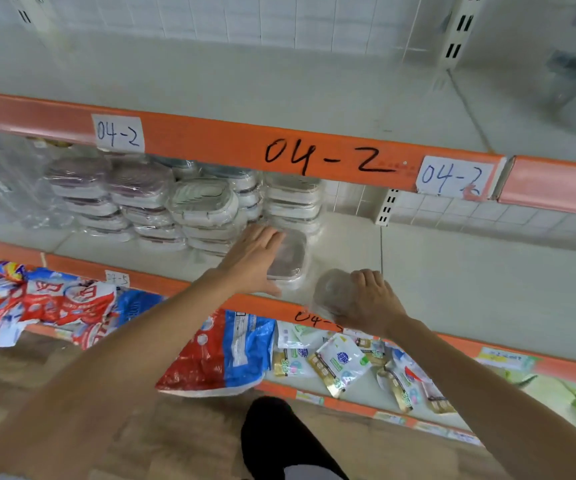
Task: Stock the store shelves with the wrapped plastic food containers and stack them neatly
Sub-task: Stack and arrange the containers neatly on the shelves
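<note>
left hand [253,259] flat on shelved container [288,259], right hand [371,303] grip around second container [331,292]

Both arms are bare all the way up, no sleeves showing anywhere in the shot, and no watch, rings or bands on the left hand [252,259] or the right hand [371,299]. Lower down there's a leg in black trousers [272,441], with a bit of pale grey at the bottom edge, too cropped to tell what.
</note>
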`<move>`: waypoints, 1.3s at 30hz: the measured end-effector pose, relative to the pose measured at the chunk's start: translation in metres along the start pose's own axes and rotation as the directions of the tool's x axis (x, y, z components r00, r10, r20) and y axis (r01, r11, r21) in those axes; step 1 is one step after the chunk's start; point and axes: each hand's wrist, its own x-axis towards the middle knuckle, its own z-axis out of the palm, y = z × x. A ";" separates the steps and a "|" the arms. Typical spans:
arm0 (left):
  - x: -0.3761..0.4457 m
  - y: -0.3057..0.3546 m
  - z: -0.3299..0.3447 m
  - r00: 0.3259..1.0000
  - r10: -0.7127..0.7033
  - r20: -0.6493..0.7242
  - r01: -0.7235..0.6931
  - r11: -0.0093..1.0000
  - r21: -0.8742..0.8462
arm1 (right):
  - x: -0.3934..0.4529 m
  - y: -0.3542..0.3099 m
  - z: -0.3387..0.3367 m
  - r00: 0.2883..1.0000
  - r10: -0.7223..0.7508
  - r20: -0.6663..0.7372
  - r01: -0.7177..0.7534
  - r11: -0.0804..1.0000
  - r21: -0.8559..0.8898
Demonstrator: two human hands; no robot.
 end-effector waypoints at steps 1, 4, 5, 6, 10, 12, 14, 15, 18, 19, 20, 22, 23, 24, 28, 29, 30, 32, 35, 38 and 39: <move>-0.008 0.000 -0.005 1.000 -0.006 0.024 0.006 1.000 -0.022 | -0.006 -0.004 -0.003 1.000 -0.009 0.019 0.009 1.000 -0.013; -0.039 0.001 -0.027 0.994 -0.047 0.099 0.058 0.992 -0.110 | -0.027 -0.017 -0.021 0.997 -0.063 0.042 0.065 0.998 -0.027; -0.051 0.001 -0.037 0.992 -0.062 0.114 0.075 0.991 -0.115 | -0.034 -0.021 -0.030 0.995 -0.087 0.044 0.088 0.996 -0.032; -0.062 0.001 -0.046 0.990 -0.079 0.118 0.092 0.989 -0.113 | -0.042 -0.025 -0.039 0.993 -0.114 0.043 0.116 0.992 -0.045; -0.111 0.005 -0.087 0.982 -0.168 0.092 0.180 0.973 -0.145 | -0.078 -0.045 -0.078 0.977 -0.208 0.037 0.209 0.977 -0.049; -0.135 0.008 -0.106 0.977 -0.205 0.059 0.213 0.960 -0.181 | -0.094 -0.056 -0.094 0.970 -0.243 0.030 0.244 0.969 -0.041; -0.158 0.011 -0.122 0.968 -0.249 0.007 0.245 0.945 -0.218 | -0.107 -0.068 -0.108 0.957 -0.289 0.006 0.289 0.957 -0.043; -0.168 0.011 -0.130 0.961 -0.275 -0.016 0.263 0.935 -0.237 | -0.112 -0.074 -0.113 0.952 -0.307 -0.002 0.307 0.951 -0.042; -0.193 0.006 -0.157 0.942 -0.326 -0.078 0.295 0.917 -0.268 | -0.125 -0.091 -0.129 0.932 -0.362 -0.024 0.361 0.932 -0.042; -0.197 0.003 -0.168 0.935 -0.340 -0.101 0.305 0.916 -0.262 | -0.129 -0.096 -0.135 0.922 -0.384 -0.042 0.382 0.923 -0.047; -0.199 0.000 -0.177 0.925 -0.358 -0.127 0.318 0.913 -0.255 | -0.131 -0.100 -0.141 0.912 -0.406 -0.062 0.403 0.914 -0.056; -0.199 -0.002 -0.195 0.898 -0.402 -0.178 0.350 0.898 -0.266 | -0.135 -0.105 -0.156 0.895 -0.436 -0.099 0.430 0.900 -0.078; -0.198 -0.002 -0.202 0.886 -0.417 -0.203 0.354 0.891 -0.283 | -0.136 -0.106 -0.165 0.888 -0.442 -0.123 0.435 0.897 -0.085; -0.196 -0.002 -0.208 0.880 -0.420 -0.224 0.348 0.889 -0.299 | -0.136 -0.108 -0.176 0.883 -0.444 -0.150 0.435 0.896 -0.088; -0.180 -0.002 -0.234 0.858 -0.402 -0.321 0.302 0.899 -0.318 | -0.128 -0.108 -0.219 0.877 -0.409 -0.252 0.397 0.912 -0.099; -0.172 -0.002 -0.241 0.845 -0.401 -0.355 0.289 0.899 -0.328 | -0.125 -0.106 -0.228 0.875 -0.392 -0.284 0.381 0.920 -0.094; -0.163 -0.001 -0.249 0.832 -0.404 -0.379 0.277 0.896 -0.347 | -0.121 -0.102 -0.237 0.875 -0.369 -0.312 0.364 0.928 -0.078; -0.143 0.002 -0.266 0.837 -0.395 -0.379 0.245 0.889 -0.387 | -0.112 -0.089 -0.253 0.886 -0.319 -0.337 0.323 0.945 -0.046; -0.111 0.007 -0.281 0.886 -0.312 -0.342 0.177 0.911 -0.372 | -0.097 -0.065 -0.276 0.911 -0.232 -0.340 0.237 0.971 -0.028; -0.082 0.007 -0.292 0.912 -0.243 -0.329 0.132 0.936 -0.325 | -0.076 -0.040 -0.294 0.942 -0.132 -0.310 0.151 0.988 0.039; -0.071 0.007 -0.296 0.917 -0.230 -0.325 0.122 0.940 -0.320 | -0.068 -0.032 -0.297 0.951 -0.099 -0.292 0.124 0.990 0.067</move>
